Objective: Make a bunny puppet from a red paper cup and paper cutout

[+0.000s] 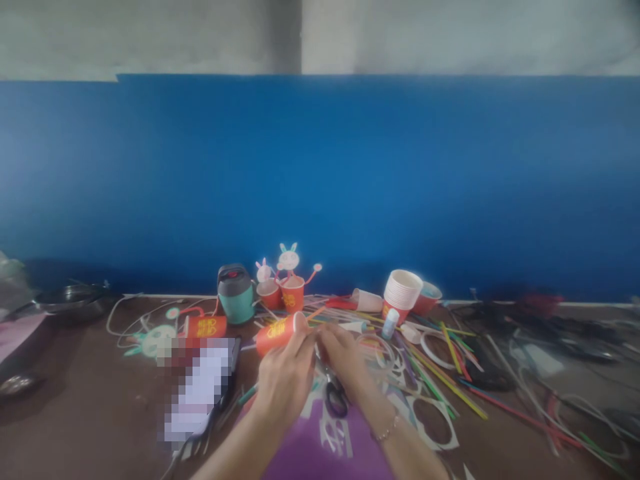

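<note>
1. Lying at the left is a red cup [213, 327], with a pink arm [193, 311] and a green rabbit head [156, 341] near it; whether the head is joined to it, I cannot tell. In front of it rests a phone [203, 390].
2. Next is the flask [236, 293], and to its right two upright cups [293, 295] with rabbit heads [289, 259] above. These two I judge as done.
3. In the middle, tilted on its side, is the work cup [274, 335]. I see no head on it, so I think a good part of its work is left. An orange strip [317, 313] is near its end, perhaps not joined.
4. The left hand [286, 367] has its fingers at this end of the work cup; I cannot tell if they grip it.
5. The scissors [336, 397] are over a purple sheet [320, 467], blades towards the hands.
6. The right hand [345, 353] has its fingers narrow, close to the left ones. What it may hold is too blurred to tell.
7. At the right I see a cup stack [401, 290], a small bottle [391, 324], coloured sticks [463, 393] and a cut card [450, 433].
</note>
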`<state>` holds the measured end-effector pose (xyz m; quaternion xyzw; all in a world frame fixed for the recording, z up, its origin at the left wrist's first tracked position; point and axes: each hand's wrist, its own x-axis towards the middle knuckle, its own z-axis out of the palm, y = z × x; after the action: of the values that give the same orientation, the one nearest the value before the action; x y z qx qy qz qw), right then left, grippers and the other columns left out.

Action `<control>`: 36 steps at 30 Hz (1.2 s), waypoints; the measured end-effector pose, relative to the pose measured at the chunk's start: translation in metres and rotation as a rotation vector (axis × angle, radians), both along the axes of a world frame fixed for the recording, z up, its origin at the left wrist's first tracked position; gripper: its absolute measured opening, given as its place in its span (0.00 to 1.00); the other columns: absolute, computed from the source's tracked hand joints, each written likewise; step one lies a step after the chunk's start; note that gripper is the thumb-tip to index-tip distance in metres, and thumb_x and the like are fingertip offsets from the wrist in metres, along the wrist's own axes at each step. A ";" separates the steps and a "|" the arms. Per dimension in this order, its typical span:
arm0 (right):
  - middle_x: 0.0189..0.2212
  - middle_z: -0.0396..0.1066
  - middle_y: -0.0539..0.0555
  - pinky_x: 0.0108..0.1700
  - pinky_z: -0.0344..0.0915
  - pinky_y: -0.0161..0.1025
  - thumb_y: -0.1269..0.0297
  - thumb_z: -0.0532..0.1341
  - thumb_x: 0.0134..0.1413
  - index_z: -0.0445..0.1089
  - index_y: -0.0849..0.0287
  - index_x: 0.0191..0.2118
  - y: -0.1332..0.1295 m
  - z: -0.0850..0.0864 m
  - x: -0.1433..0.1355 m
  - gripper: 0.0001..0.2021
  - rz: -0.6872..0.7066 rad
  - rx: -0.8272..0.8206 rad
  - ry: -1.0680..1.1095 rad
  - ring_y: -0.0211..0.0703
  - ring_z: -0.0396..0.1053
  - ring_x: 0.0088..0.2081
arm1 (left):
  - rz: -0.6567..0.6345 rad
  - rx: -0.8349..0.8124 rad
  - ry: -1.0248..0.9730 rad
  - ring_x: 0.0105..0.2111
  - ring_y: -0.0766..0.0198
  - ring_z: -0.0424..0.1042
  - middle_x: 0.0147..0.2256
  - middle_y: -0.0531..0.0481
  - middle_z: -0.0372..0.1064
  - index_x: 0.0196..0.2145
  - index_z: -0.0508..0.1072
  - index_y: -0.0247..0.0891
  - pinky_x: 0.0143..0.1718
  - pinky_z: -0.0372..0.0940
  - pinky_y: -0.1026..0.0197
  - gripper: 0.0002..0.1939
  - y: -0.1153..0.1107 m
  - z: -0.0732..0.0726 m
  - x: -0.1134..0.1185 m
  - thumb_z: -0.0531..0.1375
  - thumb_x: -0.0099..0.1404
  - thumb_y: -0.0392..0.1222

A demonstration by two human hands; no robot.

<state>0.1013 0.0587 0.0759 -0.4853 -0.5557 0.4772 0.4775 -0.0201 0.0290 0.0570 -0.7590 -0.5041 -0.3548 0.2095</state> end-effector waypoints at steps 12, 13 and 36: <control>0.18 0.57 0.44 0.24 0.52 0.33 0.61 0.53 0.46 0.62 0.58 0.27 0.000 -0.003 0.000 0.06 0.080 -0.011 0.045 0.35 0.56 0.21 | 0.040 -0.029 -0.018 0.29 0.64 0.74 0.42 0.48 0.75 0.50 0.70 0.41 0.26 0.63 0.64 0.23 -0.001 0.005 -0.004 0.48 0.62 0.26; 0.18 0.57 0.44 0.24 0.52 0.33 0.61 0.53 0.46 0.62 0.57 0.26 -0.001 -0.002 -0.001 0.06 0.077 -0.013 0.042 0.34 0.56 0.21 | 0.039 -0.034 -0.018 0.30 0.64 0.74 0.43 0.47 0.74 0.50 0.70 0.41 0.26 0.63 0.64 0.22 0.000 0.004 -0.005 0.49 0.62 0.26; 0.18 0.57 0.45 0.23 0.52 0.34 0.58 0.52 0.50 0.61 0.57 0.25 0.000 -0.004 -0.002 0.10 0.034 -0.015 0.064 0.36 0.57 0.21 | 0.023 -0.033 -0.014 0.28 0.64 0.75 0.41 0.46 0.75 0.46 0.72 0.39 0.24 0.63 0.63 0.17 0.001 0.002 -0.003 0.50 0.63 0.28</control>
<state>0.0994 0.0583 0.0714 -0.4636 -0.5447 0.5049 0.4832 -0.0229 0.0295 0.0591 -0.7541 -0.5198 -0.3495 0.1975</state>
